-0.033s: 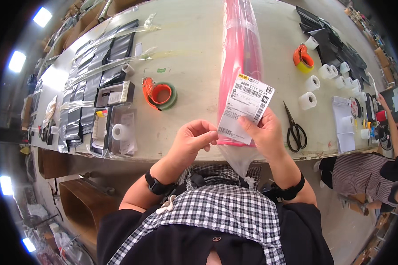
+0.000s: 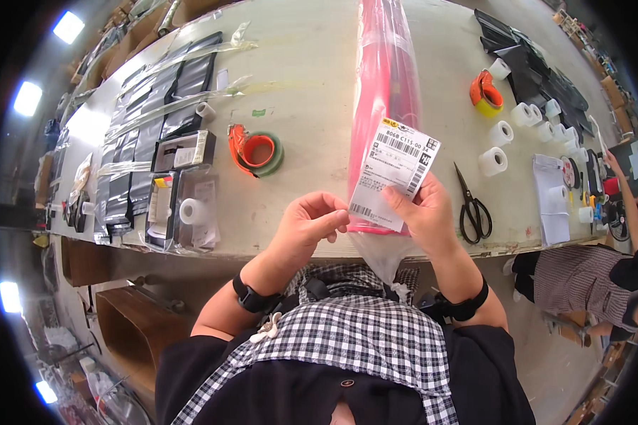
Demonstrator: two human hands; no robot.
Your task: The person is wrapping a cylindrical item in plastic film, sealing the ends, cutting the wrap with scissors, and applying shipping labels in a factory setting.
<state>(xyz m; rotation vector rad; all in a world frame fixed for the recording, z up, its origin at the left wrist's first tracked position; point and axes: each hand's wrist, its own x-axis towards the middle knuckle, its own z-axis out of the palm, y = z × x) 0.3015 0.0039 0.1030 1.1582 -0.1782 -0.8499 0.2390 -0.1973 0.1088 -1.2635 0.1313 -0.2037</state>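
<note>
A white printed shipping label (image 2: 393, 166) with barcodes is in my right hand (image 2: 427, 216), pinched between thumb and fingers. Behind and below it, a long pink item in a clear plastic bag (image 2: 384, 78) stretches away across the table. The bag's gathered end (image 2: 383, 255) hangs over the near edge toward my apron. My left hand (image 2: 313, 221) is closed, with bent fingers and thumb drawn together beside the label's lower left corner. Whether those fingertips grip anything is too small to make out.
On the table (image 2: 298, 92), an orange tape dispenser (image 2: 255, 152) lies left and another tape dispenser (image 2: 485, 93) right. Black scissors (image 2: 473, 209) rest beside my right hand. Several white rolls (image 2: 500, 133), black plastic bags (image 2: 184, 78) and a small box (image 2: 184, 150) lie about. Another person (image 2: 588, 276) works at right.
</note>
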